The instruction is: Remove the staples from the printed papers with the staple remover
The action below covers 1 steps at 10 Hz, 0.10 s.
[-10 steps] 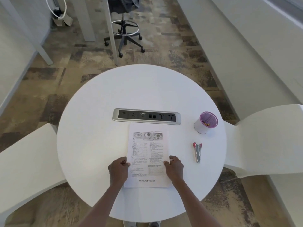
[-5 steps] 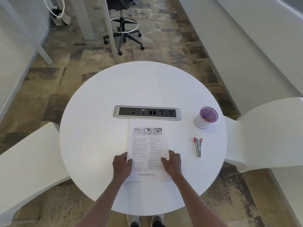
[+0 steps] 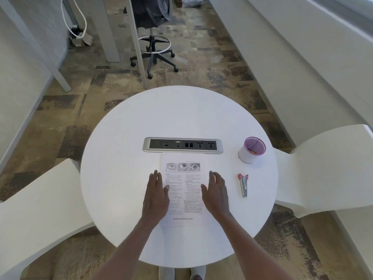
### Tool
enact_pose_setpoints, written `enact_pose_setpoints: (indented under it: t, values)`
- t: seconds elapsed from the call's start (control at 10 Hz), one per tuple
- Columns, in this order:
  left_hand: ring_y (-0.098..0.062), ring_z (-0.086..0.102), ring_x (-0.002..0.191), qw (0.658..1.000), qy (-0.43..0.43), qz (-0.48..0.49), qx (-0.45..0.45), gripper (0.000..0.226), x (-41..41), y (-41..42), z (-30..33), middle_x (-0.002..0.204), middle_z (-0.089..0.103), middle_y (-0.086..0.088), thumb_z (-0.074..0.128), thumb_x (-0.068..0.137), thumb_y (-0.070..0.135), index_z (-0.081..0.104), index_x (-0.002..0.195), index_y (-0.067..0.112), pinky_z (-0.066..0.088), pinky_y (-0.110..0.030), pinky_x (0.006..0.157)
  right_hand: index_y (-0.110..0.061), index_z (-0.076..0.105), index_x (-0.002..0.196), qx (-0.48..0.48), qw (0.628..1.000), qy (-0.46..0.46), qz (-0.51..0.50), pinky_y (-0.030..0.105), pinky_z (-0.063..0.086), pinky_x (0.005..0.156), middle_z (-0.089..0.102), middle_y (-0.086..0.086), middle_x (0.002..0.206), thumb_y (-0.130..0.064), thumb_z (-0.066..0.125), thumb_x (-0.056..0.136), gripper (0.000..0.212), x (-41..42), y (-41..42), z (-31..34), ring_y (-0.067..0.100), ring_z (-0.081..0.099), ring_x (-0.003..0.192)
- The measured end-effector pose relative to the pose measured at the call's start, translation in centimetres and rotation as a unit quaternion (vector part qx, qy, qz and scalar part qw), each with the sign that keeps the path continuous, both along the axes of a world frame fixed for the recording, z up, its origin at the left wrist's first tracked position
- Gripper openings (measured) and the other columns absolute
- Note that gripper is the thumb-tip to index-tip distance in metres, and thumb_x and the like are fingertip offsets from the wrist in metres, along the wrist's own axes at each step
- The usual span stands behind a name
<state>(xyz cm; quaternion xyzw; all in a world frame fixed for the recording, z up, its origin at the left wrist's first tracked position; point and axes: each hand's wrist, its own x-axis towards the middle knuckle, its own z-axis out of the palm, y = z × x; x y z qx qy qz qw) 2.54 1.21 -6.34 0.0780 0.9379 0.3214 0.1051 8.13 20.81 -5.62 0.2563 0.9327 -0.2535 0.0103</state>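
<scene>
A round, smooth, matte white surface (image 3: 125, 158) carries everything here. Set into its middle is a long rounded-rectangle socket panel (image 3: 182, 145) with a brushed silver frame and a dark strip of ports. Just in front of that panel lie the printed papers (image 3: 184, 190), flat thin white sheets in portrait position, with three grey eye pictures across the top, two columns of small text, and a web address printed near the bottom edge. The left hand (image 3: 156, 197) lies flat, fingers straight and close together, over the left margin of the sheets; the right hand (image 3: 216, 196) lies the same way, open and flat, over the right margin. Neither hand grips anything. To the right of the papers, apart from them, the staple remover (image 3: 243, 185) lies on the surface: a narrow grey metal piece with a red plastic end pointing away from the person. Beyond it stands a small white cylindrical cup (image 3: 251, 150) with a purple lining, tilted mouth visible, holding a few small brownish bits that are too small to identify.
</scene>
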Motion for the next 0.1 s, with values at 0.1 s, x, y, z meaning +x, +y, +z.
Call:
enact_pose_setpoints:
  t: [0.1]
  values:
    - [-0.023,-0.004,0.155,0.993,0.097,-0.054,-0.029,0.062,-1.25,0.96,1.74,0.167,-0.003,-0.009,0.037,0.106,0.025,0.010,0.157,-0.001,0.007,-0.037,0.126,-0.001,0.033,0.150,0.087,0.993,0.060,0.048,0.041,0.026,0.120,0.034,0.021,0.156,-0.029,0.055,0.097,0.063,-1.33,0.43,1.36,0.034,0.030,0.147]
